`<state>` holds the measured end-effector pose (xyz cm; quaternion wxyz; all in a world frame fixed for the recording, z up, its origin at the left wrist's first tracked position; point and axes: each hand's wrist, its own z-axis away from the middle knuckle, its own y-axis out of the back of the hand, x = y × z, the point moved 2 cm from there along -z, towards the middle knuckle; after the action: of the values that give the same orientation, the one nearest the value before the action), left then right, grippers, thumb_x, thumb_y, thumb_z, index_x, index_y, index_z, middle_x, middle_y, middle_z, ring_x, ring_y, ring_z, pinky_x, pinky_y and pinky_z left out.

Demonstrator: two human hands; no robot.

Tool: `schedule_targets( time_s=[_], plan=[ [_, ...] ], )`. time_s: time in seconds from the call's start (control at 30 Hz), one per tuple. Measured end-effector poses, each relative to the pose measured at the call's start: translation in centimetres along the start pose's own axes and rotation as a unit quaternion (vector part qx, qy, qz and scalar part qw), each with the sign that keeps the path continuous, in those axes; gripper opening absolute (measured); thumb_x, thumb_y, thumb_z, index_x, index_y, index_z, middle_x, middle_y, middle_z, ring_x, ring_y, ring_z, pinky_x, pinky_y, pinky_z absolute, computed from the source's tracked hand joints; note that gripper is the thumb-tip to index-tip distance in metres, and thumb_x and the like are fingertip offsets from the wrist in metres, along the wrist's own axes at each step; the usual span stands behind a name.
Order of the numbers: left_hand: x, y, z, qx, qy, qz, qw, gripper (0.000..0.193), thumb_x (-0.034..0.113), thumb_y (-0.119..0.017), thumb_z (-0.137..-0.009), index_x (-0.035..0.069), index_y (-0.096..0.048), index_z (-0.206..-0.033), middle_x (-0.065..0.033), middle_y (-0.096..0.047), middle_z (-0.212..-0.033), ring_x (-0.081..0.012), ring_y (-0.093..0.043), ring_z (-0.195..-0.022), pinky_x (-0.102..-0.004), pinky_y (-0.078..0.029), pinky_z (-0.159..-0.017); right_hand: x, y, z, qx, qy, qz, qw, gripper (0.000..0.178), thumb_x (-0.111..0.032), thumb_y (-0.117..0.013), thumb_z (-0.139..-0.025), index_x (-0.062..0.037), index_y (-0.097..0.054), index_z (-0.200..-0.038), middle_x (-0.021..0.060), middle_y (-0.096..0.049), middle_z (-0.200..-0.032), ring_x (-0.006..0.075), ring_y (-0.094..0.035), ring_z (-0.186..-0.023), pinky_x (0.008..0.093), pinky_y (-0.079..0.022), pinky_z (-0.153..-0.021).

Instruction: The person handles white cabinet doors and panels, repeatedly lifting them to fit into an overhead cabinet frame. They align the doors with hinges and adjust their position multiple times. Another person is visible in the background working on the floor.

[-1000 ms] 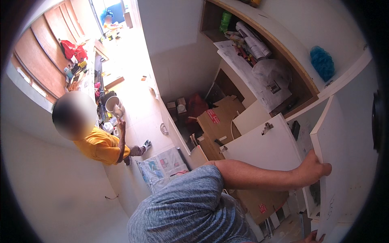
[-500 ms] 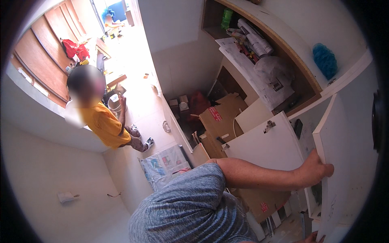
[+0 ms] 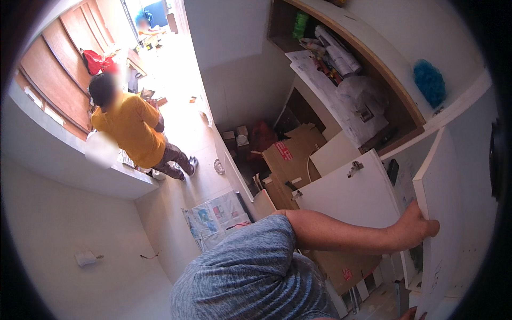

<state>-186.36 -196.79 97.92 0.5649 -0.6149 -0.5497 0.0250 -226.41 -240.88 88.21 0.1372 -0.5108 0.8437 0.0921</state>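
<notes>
My left hand [image 3: 413, 226] reaches far over to the right and is closed round the edge of a white board [image 3: 450, 197], perhaps a cabinet door. At the lower edge of the view, only fingertips of my right hand [image 3: 411, 313] show, closed against the same board's edge lower down; the rest of that hand is cut off. Beside my left forearm stands another white door panel [image 3: 346, 188] with metal hinges [image 3: 354, 168] on it.
A wooden-edged shelf [image 3: 408, 101] holds rolled papers [image 3: 337, 50] and a plastic bag. Blue netting [image 3: 429, 82] lies near it. Cardboard [image 3: 293, 154] leans below. A person in a yellow shirt [image 3: 130, 128] stands at the left by a low wall.
The person in yellow has turned away and straightened somewhat; the bucket beside them is now hidden. My hands and the white board have hardly moved.
</notes>
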Motion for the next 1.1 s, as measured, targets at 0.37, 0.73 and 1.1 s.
schedule_targets(
  time_s=[0.37, 0.73, 1.1],
  plan=[
    [0.3, -0.3, 0.2, 0.005, 0.034, 0.005, 0.999, 0.071, 0.009, -0.053, -0.077, -0.006, -0.01, -0.132, -0.0286, -0.041, -0.114, -0.0424, -0.05, -0.111, -0.0532, -0.046, -0.096, 4.1, 0.7, -0.2, -0.007, -0.053, -0.086, 0.995, 0.042, -0.043, -0.071, -0.08, -0.005, -0.063, -0.096, 0.0151, -0.06, -0.097, 0.0313, -0.058, -0.088, 0.0435, -0.049, -0.077],
    [0.1, -0.1, 0.1, 0.018, 0.02, 0.004, 1.0, 0.071, 0.009, -0.054, -0.077, -0.009, -0.012, -0.131, -0.0288, -0.043, -0.112, -0.0429, -0.05, -0.11, -0.0525, -0.045, -0.097, 7.9, 0.1, -0.1, -0.051, -0.032, -0.108, 0.992, 0.043, -0.042, -0.071, -0.079, -0.0038, -0.063, -0.099, 0.0163, -0.06, -0.096, 0.0334, -0.058, -0.086, 0.0426, -0.051, -0.075],
    [-0.1, -0.1, 0.1, 0.021, 0.016, -0.011, 1.0, 0.066, 0.009, -0.054, -0.075, -0.01, -0.017, -0.127, -0.0279, -0.044, -0.11, -0.0422, -0.05, -0.11, -0.0526, -0.046, -0.094, 9.1, -0.1, -0.1, -0.004, 0.009, -0.043, 0.999, 0.044, -0.038, -0.074, -0.078, -0.0005, -0.062, -0.099, 0.013, -0.06, -0.094, 0.0289, -0.059, -0.082, 0.0397, -0.052, -0.073]
  ],
)
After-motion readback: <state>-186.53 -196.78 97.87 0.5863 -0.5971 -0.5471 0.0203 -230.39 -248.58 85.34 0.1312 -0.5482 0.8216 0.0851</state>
